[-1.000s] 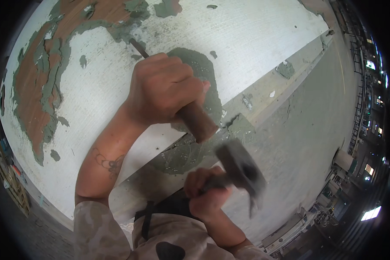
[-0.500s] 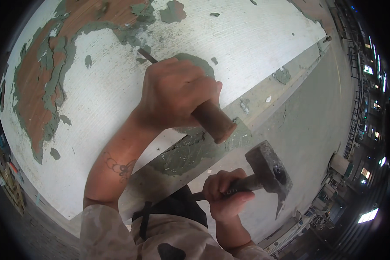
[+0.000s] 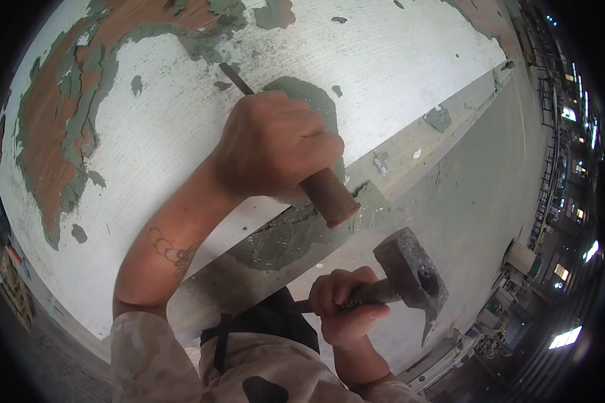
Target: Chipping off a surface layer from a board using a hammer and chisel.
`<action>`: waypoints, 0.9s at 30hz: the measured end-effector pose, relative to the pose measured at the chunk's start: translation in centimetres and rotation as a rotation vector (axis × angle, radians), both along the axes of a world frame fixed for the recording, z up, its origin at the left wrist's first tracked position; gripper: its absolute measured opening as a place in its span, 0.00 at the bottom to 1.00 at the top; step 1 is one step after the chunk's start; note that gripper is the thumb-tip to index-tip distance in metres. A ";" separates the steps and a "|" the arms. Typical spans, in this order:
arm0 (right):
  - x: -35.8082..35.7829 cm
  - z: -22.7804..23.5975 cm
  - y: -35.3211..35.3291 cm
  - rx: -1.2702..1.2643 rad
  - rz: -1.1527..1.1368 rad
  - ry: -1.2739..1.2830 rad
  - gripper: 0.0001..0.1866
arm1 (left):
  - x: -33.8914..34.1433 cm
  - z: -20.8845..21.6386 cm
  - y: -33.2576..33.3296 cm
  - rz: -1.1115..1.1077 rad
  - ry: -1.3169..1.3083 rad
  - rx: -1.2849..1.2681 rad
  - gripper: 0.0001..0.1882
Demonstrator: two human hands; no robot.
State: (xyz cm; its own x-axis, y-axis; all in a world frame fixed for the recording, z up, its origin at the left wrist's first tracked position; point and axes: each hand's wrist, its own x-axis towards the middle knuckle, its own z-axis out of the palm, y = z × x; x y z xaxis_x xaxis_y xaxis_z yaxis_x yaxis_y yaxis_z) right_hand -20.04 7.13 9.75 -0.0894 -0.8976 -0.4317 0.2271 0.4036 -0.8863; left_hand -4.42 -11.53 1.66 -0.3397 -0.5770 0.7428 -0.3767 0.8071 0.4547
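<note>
My left hand (image 3: 279, 144) is closed around a chisel with a thick brown handle (image 3: 331, 196). Its thin metal shaft (image 3: 236, 78) points to the upper left over a white slab (image 3: 168, 127) with peeling coating; I cannot tell whether the tip touches. Lower down on the right, my right hand (image 3: 346, 305) grips a hammer by its dark handle. The worn grey hammer head (image 3: 410, 272), blunt at one end and tapering to a point at the other, stands below and right of the chisel's butt, apart from it.
Brown patches (image 3: 54, 168) edged with flaking green-grey material (image 3: 91, 101) mark the slab. A ledge (image 3: 410, 144) bearing chips and green residue (image 3: 282, 242) runs along its near side. Shelving and machinery (image 3: 511, 316) stand far right. Wooden slats (image 3: 13, 292) lie at lower left.
My left forearm has shifted slightly left, and the chisel's butt has moved a little left and down. The hammer has dropped slightly down and left. Both grips stay the same.
</note>
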 end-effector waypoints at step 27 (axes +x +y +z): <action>1.4 -1.0 1.4 -0.205 -0.033 -0.278 0.36 | -0.5 1.0 -0.6 0.024 0.135 0.026 0.18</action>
State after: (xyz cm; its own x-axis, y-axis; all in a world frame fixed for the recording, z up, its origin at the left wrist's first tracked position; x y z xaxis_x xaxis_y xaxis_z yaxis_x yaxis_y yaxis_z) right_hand -18.59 8.49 8.76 -0.0244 -0.9666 -0.2550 0.4810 0.2122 -0.8507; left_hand -4.94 -12.08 2.66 -0.2239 -0.6035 0.7653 -0.3300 0.7858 0.5231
